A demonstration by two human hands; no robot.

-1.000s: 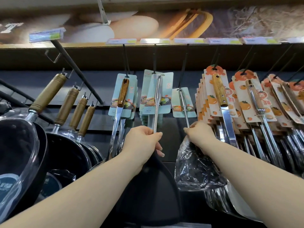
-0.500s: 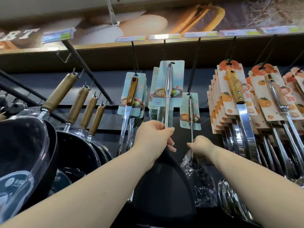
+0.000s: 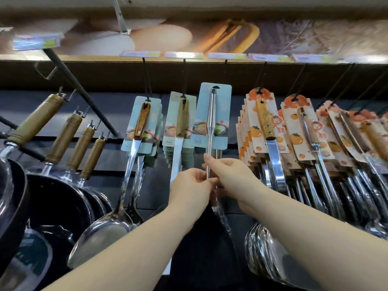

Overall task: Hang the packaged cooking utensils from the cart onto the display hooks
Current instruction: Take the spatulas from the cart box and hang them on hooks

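Pinching the packaged spatula [image 3: 210, 122] overhead — left hand [image 3: 190, 186] against right hand [image 3: 232, 175].

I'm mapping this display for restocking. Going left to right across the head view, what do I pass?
Wooden-handled pans → ladles on blue cards → spatulas on blue cards → steel-handled utensil → orange-card utensils

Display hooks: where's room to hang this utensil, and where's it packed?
The hook above your held utensil, between the wood-handled blue cards and the orange-card stack, looks lightly loaded. That stack is packed; pans crowd the left.
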